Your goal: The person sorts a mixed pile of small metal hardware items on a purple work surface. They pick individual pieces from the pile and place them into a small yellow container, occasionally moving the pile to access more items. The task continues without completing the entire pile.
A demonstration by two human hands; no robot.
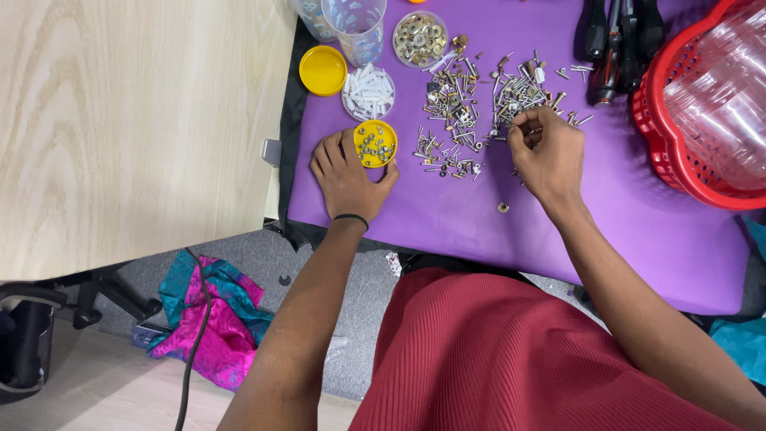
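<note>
On the purple mat (479, 215), seen from the head camera, the left hand (345, 172) lies spread around a yellow lid (375, 144) that already holds a few small nuts. The right hand (546, 152) has its fingertips pinched together at the edge of the loose pile of screws (487, 104) (what they grip is too small to tell). Most of the hardware lies unsorted beside two filled clear tubs.

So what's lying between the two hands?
In the head view, loose screws on the purple mat, between the left hand at the yellow lid and the right hand.
</note>
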